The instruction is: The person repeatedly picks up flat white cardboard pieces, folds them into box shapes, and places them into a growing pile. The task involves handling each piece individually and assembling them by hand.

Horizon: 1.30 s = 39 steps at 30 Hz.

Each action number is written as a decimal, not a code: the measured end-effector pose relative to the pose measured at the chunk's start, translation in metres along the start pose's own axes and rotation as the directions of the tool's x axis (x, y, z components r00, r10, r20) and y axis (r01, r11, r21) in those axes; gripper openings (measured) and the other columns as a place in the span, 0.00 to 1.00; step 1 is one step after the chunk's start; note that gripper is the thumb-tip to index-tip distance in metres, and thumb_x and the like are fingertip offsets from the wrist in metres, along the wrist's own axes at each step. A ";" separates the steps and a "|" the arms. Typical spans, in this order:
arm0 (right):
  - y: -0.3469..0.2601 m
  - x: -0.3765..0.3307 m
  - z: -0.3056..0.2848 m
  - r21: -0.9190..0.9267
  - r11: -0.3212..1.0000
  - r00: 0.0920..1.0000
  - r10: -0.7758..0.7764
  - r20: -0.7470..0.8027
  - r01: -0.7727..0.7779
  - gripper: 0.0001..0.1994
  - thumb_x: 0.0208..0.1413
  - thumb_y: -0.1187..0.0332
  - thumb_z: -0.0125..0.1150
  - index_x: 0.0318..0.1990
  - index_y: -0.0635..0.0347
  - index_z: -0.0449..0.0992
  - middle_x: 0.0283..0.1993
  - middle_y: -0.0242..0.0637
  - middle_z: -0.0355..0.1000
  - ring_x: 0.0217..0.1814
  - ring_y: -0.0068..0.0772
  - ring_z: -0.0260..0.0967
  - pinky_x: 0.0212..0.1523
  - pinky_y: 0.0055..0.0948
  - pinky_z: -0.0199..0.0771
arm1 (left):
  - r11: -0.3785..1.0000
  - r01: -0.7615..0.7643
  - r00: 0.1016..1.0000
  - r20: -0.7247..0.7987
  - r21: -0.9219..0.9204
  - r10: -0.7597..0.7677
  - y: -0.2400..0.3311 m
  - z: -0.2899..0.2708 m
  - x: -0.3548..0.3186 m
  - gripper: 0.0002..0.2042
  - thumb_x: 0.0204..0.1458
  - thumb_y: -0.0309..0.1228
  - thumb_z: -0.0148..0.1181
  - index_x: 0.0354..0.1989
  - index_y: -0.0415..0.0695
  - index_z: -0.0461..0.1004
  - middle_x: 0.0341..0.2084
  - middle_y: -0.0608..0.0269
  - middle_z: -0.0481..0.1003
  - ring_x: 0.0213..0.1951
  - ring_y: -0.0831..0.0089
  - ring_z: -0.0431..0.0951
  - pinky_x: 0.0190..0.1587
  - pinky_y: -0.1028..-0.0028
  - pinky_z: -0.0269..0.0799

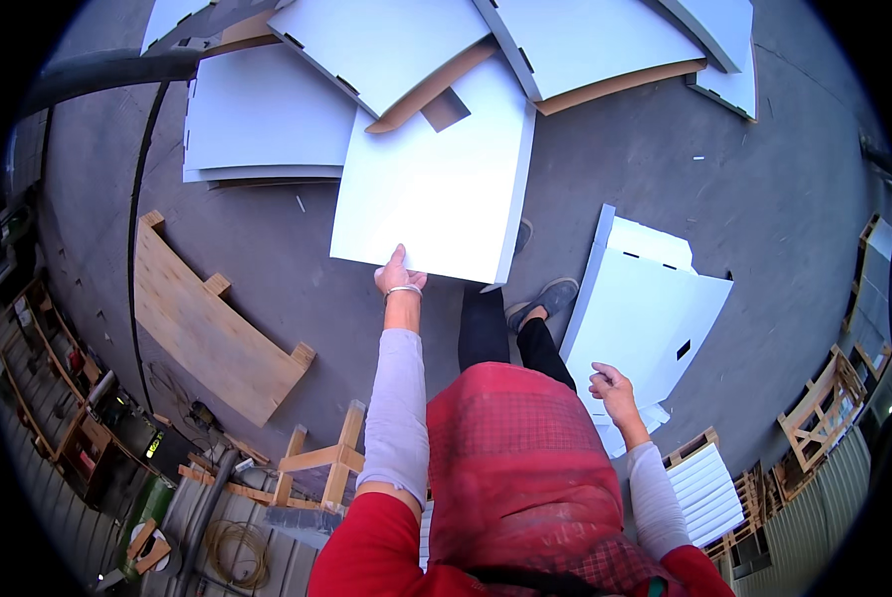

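My left hand [402, 277] is closed on the near edge of a white cardboard box [431, 184], thumb on top and fingers underneath. The box is flat and shallow, with a rectangular cut-out near its far end. That far end lies partly beneath another white box [386, 45]. My right hand [617, 394] hovers over a second white cardboard piece [645, 298] at the right, its fingers loosely bent and apart with nothing in them. This piece has folded flaps, small slots and a small dark hole. Whether the hand touches it I cannot tell.
Several more white boxes, one at left [267, 114] and one at right [600, 45], overlap at the far side. A plywood board with wooden blocks [212, 328] lies on the grey floor at left. A wooden frame [326, 458] stands near my left arm. Pallets [824, 408] are at right.
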State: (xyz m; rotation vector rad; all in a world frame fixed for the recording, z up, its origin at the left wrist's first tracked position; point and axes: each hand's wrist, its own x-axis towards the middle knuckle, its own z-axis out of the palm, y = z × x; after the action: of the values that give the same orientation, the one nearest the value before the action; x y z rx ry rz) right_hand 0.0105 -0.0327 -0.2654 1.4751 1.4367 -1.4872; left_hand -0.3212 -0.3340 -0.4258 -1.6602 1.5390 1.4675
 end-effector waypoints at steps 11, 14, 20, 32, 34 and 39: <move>-0.080 -0.072 -0.003 0.126 0.972 0.980 -0.199 -0.010 0.198 0.19 0.57 0.67 0.59 0.56 0.63 0.73 0.39 0.37 0.74 0.35 0.24 0.72 0.37 0.24 0.75 | 0.959 -0.199 0.959 0.161 -0.204 0.233 0.077 -0.024 -0.223 0.11 0.53 0.25 0.59 0.39 0.36 0.64 0.24 0.50 0.72 0.23 0.59 0.77 0.22 0.65 0.73; -0.101 -0.094 0.002 0.066 0.927 0.926 -0.363 -0.103 0.370 0.22 0.57 0.63 0.60 0.58 0.61 0.70 0.44 0.40 0.73 0.39 0.28 0.72 0.39 0.25 0.76 | 0.963 -0.198 0.958 0.170 -0.182 0.229 0.073 -0.052 -0.271 0.10 0.53 0.23 0.58 0.39 0.35 0.64 0.25 0.49 0.73 0.23 0.57 0.78 0.23 0.63 0.74; -0.187 -0.205 0.008 -0.704 0.148 0.317 -0.941 0.115 0.694 0.40 0.45 0.48 0.67 0.66 0.51 0.61 0.62 0.47 0.59 0.60 0.49 0.60 0.57 0.49 0.59 | 0.988 -0.150 0.971 0.183 -0.037 0.154 0.032 -0.096 -0.357 0.10 0.54 0.23 0.56 0.41 0.34 0.63 0.25 0.47 0.73 0.24 0.53 0.79 0.24 0.60 0.77; -0.224 -0.227 -0.058 -0.752 0.082 0.415 -0.870 0.265 0.654 0.06 0.49 0.69 0.55 0.35 0.57 0.74 0.36 0.42 0.73 0.39 0.47 0.74 0.37 0.44 0.74 | 0.882 -0.472 0.729 0.554 -0.019 0.402 0.027 -0.051 -0.511 0.11 0.61 0.35 0.52 0.40 0.38 0.63 0.26 0.54 0.73 0.26 0.61 0.79 0.26 0.67 0.79; -0.235 -0.237 -0.095 -0.710 0.204 0.421 -0.896 0.142 0.674 0.06 0.49 0.69 0.55 0.34 0.58 0.74 0.36 0.43 0.73 0.40 0.49 0.73 0.38 0.45 0.74 | 0.688 -0.720 0.518 0.592 -0.088 0.618 0.035 -0.057 -0.542 0.12 0.63 0.37 0.50 0.40 0.39 0.65 0.28 0.57 0.72 0.26 0.67 0.78 0.27 0.73 0.77; -0.226 -0.275 -0.218 -0.528 0.479 0.441 -0.873 -0.207 0.701 0.10 0.54 0.64 0.57 0.39 0.59 0.77 0.37 0.45 0.75 0.41 0.50 0.73 0.42 0.41 0.71 | -0.326 -0.939 -0.252 0.424 0.112 0.870 0.054 -0.068 -0.578 0.17 0.61 0.35 0.55 0.52 0.37 0.64 0.46 0.54 0.68 0.49 0.63 0.70 0.49 0.67 0.69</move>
State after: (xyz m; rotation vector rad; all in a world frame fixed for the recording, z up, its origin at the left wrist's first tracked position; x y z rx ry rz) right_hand -0.0770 0.1512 0.0991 0.8951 2.8530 -1.2116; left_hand -0.2375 -0.1563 0.1244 0.6219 3.0155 1.3979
